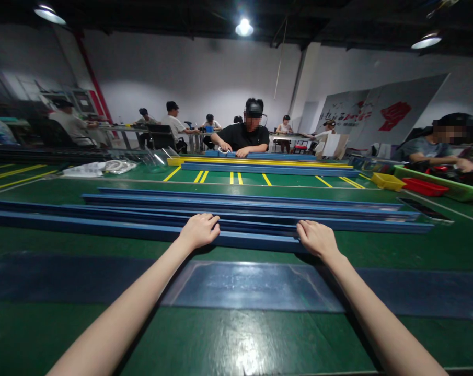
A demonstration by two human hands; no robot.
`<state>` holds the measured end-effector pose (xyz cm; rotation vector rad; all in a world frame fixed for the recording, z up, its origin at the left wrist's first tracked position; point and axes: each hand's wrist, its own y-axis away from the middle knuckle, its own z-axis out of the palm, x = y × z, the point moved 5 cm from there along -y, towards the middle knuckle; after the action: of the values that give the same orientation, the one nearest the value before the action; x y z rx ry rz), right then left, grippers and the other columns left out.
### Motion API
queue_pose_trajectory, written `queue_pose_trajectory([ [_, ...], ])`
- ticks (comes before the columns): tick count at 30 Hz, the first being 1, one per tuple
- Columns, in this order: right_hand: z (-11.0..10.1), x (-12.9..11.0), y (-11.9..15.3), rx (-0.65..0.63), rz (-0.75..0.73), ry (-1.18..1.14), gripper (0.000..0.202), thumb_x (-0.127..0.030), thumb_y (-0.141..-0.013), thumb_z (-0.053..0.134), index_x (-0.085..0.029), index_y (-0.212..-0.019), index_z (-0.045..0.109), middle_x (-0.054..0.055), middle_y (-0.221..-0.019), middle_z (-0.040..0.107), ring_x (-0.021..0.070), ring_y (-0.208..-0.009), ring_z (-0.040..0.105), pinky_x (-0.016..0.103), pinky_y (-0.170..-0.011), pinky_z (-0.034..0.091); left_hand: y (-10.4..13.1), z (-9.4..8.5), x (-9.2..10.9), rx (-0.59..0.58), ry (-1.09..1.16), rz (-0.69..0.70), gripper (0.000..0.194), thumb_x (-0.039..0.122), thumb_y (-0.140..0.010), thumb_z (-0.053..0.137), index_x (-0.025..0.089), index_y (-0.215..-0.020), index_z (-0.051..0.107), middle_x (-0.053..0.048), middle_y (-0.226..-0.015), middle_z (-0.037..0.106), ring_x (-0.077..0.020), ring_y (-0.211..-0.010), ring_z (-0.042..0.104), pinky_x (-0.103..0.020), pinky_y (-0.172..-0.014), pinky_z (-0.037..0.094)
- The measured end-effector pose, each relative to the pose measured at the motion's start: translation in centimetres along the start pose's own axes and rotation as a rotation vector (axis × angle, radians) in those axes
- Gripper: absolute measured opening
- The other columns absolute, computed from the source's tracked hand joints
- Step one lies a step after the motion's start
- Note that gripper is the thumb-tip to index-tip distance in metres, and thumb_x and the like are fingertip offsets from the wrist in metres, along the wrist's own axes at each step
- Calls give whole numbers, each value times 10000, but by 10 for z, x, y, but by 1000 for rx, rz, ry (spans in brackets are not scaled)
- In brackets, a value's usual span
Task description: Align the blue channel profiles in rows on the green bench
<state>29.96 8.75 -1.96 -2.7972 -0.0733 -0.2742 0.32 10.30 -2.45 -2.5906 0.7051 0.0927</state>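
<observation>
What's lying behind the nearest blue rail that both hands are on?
Behind the nearest rail, under the left hand and right hand, lie more blue rails on the green table. The table under them is covered.

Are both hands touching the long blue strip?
Touching. The head view shows the left hand and the right hand each resting on the nearest blue strip, fingers curled over its top edge with no gap.
</observation>
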Motion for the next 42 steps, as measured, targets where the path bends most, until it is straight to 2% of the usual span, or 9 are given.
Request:
queue_pose_trajectory([
  [9,1,4,16,47,-17,-92,384,-338,-882,249,-209,-785,597,31,-802,641,142,-798,570,229,-607,315,8,-7,4,-20,21,-88,334,264,-821,342,181,-1015,601,-57,-963,642,-184,-900,576,-294,-788,428],
  [14,-1,0,20,92,-5,-105,386,-319,-893,238,-204,-799,594,28,-804,634,140,-801,560,228,-641,329,0,-9,10,-45,93,-162,320,319,-839,353,170,-920,625,-60,-916,647,-195,-872,578,-312,-769,415],
  [17,-3,-1,21,104,59,-114,384,-316,-894,240,-205,-784,591,27,-798,633,134,-793,562,223,-629,332,-7,-16,31,47,146,-149,300,296,-853,345,175,-894,616,-58,-918,635,-194,-880,560,-322,-764,398],
  [21,-4,-2,24,87,84,-145,382,-320,-897,237,-214,-815,595,21,-838,638,133,-829,561,218,-638,343,-8,-33,73,208,228,68,250,253,-855,360,175,-934,584,-61,-964,603,-173,-921,518,-297,-773,374],
  [23,-4,-1,26,73,57,-170,378,-321,-899,235,-218,-871,598,22,-893,639,135,-869,555,219,-672,354,-2,-39,89,220,212,183,259,242,-864,340,168,-876,588,-62,-897,603,-166,-860,522,-293,-740,366],
  [28,-2,0,28,57,8,-236,369,-324,-900,245,-217,-984,588,36,-1030,619,140,-971,526,228,-762,365,15,-38,106,91,133,288,347,275,-889,300,170,-702,572,-27,-681,589,-138,-676,536,-287,-659,342],
  [32,0,1,28,64,12,-263,376,-334,-900,243,-215,-1014,581,34,-1054,611,142,-993,521,233,-787,370,22,-29,109,-10,97,258,321,408,-867,371,174,-794,579,-35,-774,604,-160,-745,555,-272,-646,355],
  [37,0,2,28,54,7,-281,385,-339,-900,238,-207,-1034,575,35,-1054,610,142,-1006,517,238,-809,372,23,-20,111,-89,137,219,464,618,-750,426,182,-834,562,-41,-850,590,-185,-813,545,-266,-654,380],
  [42,-1,1,29,59,-6,-305,385,-335,-900,244,-197,-1055,568,39,-1072,603,147,-1020,510,239,-831,368,22,-17,110,-126,198,193,467,635,-710,460,187,-815,536,-22,-845,575,-178,-820,536,-258,-657,384],
])
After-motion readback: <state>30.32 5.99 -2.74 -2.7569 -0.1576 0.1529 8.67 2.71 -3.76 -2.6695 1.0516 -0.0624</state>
